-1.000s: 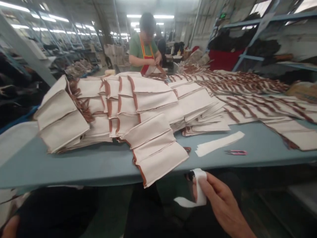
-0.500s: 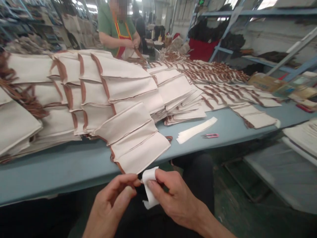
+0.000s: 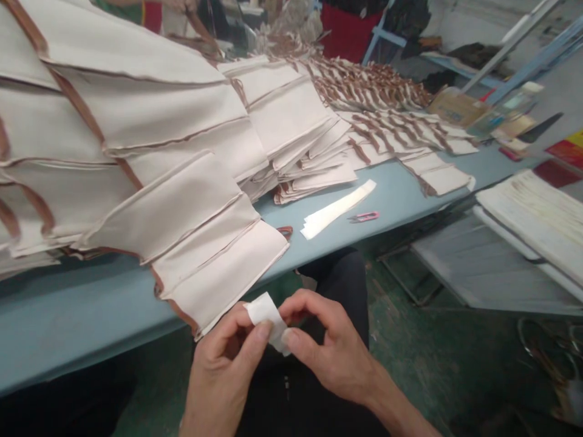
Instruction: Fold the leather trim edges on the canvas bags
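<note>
A small folded piece of white fabric strip (image 3: pixel 265 317) is pinched between my left hand (image 3: pixel 225 370) and my right hand (image 3: pixel 330 346), just below the table's front edge. Both sets of fingertips press on it. Right above my hands, the corner of a stack of cream canvas panels (image 3: pixel 209 243) with brown-bound edges overhangs the blue-grey table (image 3: pixel 68 297). Further along the table lie a bundle of white strips (image 3: pixel 337 209) and a pair of pink thread snips (image 3: pixel 363 216).
More canvas stacks (image 3: pixel 305 145) and brown-trimmed pieces (image 3: pixel 373 85) cover the table towards the back. A co-worker's arm (image 3: pixel 122 3) shows at the top edge. A cardboard box (image 3: pixel 455 107) sits at the far end. A pale stack (image 3: pixel 532 221) rests on a grey cart at right.
My view has swung right and down, so the co-worker has mostly left the frame. The white strip is now folded shorter, and my hands have drawn closer together around it.
</note>
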Demonstrator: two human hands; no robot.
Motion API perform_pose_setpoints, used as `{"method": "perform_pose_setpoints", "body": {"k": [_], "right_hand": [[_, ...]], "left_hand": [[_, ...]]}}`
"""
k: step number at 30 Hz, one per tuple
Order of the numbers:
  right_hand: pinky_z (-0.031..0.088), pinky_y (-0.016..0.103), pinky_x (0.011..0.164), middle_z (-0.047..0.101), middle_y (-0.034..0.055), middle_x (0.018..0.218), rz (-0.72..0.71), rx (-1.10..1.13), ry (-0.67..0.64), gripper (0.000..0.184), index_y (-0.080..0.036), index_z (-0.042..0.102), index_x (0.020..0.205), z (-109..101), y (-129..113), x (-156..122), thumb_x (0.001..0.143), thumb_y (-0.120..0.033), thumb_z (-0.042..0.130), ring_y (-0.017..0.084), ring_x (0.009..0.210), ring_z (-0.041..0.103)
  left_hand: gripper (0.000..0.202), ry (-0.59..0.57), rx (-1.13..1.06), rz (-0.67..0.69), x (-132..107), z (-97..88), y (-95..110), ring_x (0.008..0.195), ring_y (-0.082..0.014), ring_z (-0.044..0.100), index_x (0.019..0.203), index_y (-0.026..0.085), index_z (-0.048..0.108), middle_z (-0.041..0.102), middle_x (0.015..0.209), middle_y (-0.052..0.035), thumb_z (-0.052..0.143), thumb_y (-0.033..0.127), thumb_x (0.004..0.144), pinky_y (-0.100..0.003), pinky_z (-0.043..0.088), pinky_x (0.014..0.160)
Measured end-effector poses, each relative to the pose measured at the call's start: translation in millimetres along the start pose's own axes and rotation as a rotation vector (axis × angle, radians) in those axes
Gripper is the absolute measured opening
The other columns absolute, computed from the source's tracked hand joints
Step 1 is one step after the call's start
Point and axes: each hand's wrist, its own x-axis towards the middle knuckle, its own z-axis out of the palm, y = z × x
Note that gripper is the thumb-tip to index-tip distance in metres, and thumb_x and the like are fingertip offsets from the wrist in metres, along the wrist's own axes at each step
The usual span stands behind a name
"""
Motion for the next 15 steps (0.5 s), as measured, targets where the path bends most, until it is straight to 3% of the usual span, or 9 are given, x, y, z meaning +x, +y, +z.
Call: {"method": "perform_pose_setpoints", "body": {"k": [3, 9, 12, 15], "right_hand": [[0.053, 0.03, 0.084, 0.075, 0.0021, 0.094, 0.014, 0.066, 0.105, 0.01, -0.022, 0.072, 0.099, 10, 3, 2, 0.092, -0.029, 0.07, 0.019, 0.089, 0.069], [0.055, 0.025, 0.073, 0.073, 0.0019, 0.087, 0.056, 0.254, 0.307, 0.017, -0.021, 0.071, 0.09, 37, 17, 3, 0.099, -0.035, 0.066, 0.017, 0.08, 0.068], [0.054, 0.024, 0.065, 0.07, 0.0011, 0.079, 0.095, 0.282, 0.349, 0.026, -0.02, 0.071, 0.089, 35, 28, 2, 0.1, -0.043, 0.066, 0.015, 0.07, 0.065], [0.049, 0.023, 0.056, 0.065, 0.0001, 0.069, 0.184, 0.312, 0.355, 0.042, -0.019, 0.07, 0.088, 21, 40, 1, 0.101, -0.059, 0.063, 0.014, 0.059, 0.058]], "left_hand": [[0.02, -0.001, 0.01, -0.036, 0, 3.2, -5, 0.066, -0.0155, 0.064, 0.072, 0.021, 0.078, 0.07, 0.068, 0.0016, 0.079, 0.032, 0.089, -0.021, 0.055, 0.065], [0.033, 0.048, -0.034, -0.145, -4, 18.7, -14, 0.063, -0.0169, 0.063, 0.082, 0.02, 0.085, 0.073, 0.069, -0.0012, 0.081, 0.052, 0.09, -0.023, 0.055, 0.063], [0.041, 0.02, -0.028, -0.191, -9, 31.4, -19, 0.061, -0.0165, 0.063, 0.089, 0.02, 0.087, 0.075, 0.069, -0.0023, 0.079, 0.06, 0.09, -0.022, 0.054, 0.059], [0.045, -0.114, 0.051, -0.088, -10, 37.2, -27, 0.064, -0.0178, 0.069, 0.101, 0.02, 0.087, 0.079, 0.075, -0.0037, 0.068, 0.061, 0.099, -0.023, 0.058, 0.063]]}}
